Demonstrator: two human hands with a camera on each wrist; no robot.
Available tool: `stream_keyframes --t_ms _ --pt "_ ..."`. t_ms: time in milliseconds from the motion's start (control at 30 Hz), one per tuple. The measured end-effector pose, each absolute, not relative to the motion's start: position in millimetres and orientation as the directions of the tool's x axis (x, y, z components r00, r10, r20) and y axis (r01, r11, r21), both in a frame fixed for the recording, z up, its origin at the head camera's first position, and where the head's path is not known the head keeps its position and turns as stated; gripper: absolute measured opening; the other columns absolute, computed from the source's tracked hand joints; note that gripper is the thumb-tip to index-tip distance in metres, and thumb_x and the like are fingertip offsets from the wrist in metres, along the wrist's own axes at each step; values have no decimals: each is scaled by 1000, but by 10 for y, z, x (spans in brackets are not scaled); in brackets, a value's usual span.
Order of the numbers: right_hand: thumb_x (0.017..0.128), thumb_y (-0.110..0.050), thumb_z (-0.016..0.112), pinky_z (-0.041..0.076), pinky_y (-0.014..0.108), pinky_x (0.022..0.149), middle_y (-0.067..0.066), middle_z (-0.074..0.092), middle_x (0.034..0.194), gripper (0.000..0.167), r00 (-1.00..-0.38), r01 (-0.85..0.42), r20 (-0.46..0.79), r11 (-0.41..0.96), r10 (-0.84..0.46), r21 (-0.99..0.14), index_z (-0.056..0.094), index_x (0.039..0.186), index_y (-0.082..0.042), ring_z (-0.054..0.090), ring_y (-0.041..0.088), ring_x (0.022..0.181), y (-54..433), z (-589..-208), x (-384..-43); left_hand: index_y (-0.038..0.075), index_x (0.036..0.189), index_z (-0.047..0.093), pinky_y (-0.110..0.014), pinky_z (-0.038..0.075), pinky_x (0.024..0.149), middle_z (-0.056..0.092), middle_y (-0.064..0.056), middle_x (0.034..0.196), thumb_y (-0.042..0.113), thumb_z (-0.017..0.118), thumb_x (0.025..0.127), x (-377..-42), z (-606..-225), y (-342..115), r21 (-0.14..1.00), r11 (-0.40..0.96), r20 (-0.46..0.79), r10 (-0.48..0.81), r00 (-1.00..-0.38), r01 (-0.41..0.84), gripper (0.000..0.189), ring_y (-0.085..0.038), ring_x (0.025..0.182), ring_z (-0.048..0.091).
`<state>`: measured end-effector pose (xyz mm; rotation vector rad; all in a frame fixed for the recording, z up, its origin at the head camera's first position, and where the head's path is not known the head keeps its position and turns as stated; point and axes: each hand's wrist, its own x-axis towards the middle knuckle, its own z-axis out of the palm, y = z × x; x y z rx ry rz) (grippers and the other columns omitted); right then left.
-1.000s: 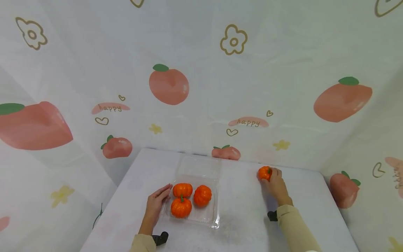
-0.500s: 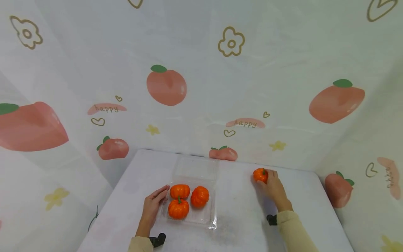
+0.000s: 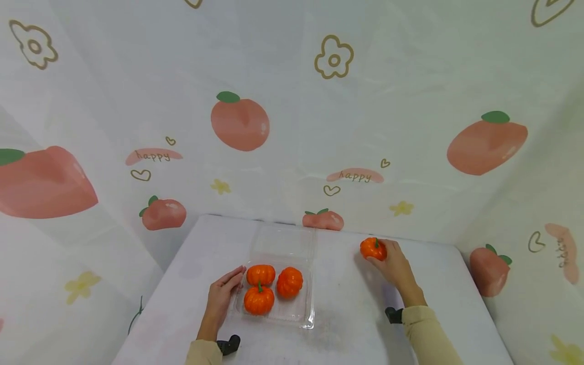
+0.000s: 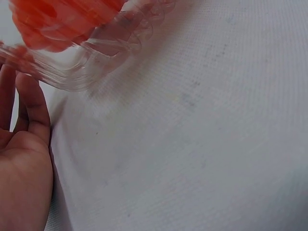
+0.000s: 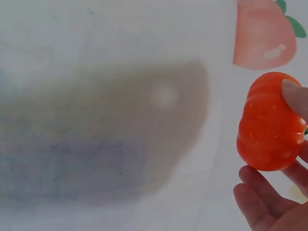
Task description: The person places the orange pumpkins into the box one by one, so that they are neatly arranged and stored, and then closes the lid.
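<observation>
In the head view, my right hand (image 3: 396,264) holds a small orange pumpkin (image 3: 371,249) with a green stem, its shadow falling on the table below. The right wrist view shows the thumb on one side of the pumpkin (image 5: 270,125) and fingers on the other. At the left, my left hand (image 3: 221,300) touches the left edge of a clear plastic clamshell box (image 3: 292,315), fingers fairly straight. Inside the box sit three pumpkins: one at the back left (image 3: 260,275), one at the front left (image 3: 259,302) and one at the right (image 3: 289,282).
The box's lid (image 3: 283,242) lies folded back toward the rear wall. A white cloth covers the table (image 3: 339,294). A printed curtain (image 3: 292,126) with peach pictures hangs behind and at both sides. A black strap part (image 3: 394,315) sticks out at each wrist.
My right hand has shifted a little left with the pumpkin, which now appears raised off the table. The left hand stays at the box's edge. The head view has turned slightly.
</observation>
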<state>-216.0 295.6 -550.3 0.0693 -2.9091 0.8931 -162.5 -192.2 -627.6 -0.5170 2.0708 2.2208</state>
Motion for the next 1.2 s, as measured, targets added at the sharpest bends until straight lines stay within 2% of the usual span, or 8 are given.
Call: stream_keyframes --t_ms 300,600,800,1200 --pt "90 -32 78 46 64 106 24 50 142 68 -987 -128 153 806 -47 -578 48 142 0 54 44 126 2819 -5321 -2132 11 139 64 -13 54 89 74 14 124 41 69 96 -1620 -6279 -1924 959 -96 -280 -177 -944 -266 53 1 104 67" --pt "89 -29 80 56 55 91 21 53 140 66 -967 -210 241 802 -85 -559 50 141 -2 59 39 116 2706 -5084 -2117 10 137 65 -13 55 88 74 12 125 38 69 97 -1621 -6282 -1924 960 -103 -274 -187 -943 -259 50 0 103 68" --pt "88 -29 81 57 54 91 20 53 143 69 -963 -226 252 795 -95 -563 51 144 -2 59 38 120 2629 -4972 -2093 6 137 65 -14 56 87 75 13 122 35 70 96 -1611 -6269 -1918 963 -122 -260 -186 -947 -241 50 2 104 68" --pt "89 -32 79 58 49 88 16 54 145 70 -950 -278 283 761 -130 -587 50 146 -3 61 33 117 2423 -4836 -2013 9 138 65 -13 55 90 74 17 121 37 70 96 -1621 -6265 -1920 956 -126 -285 -185 -940 -265 50 6 108 66"
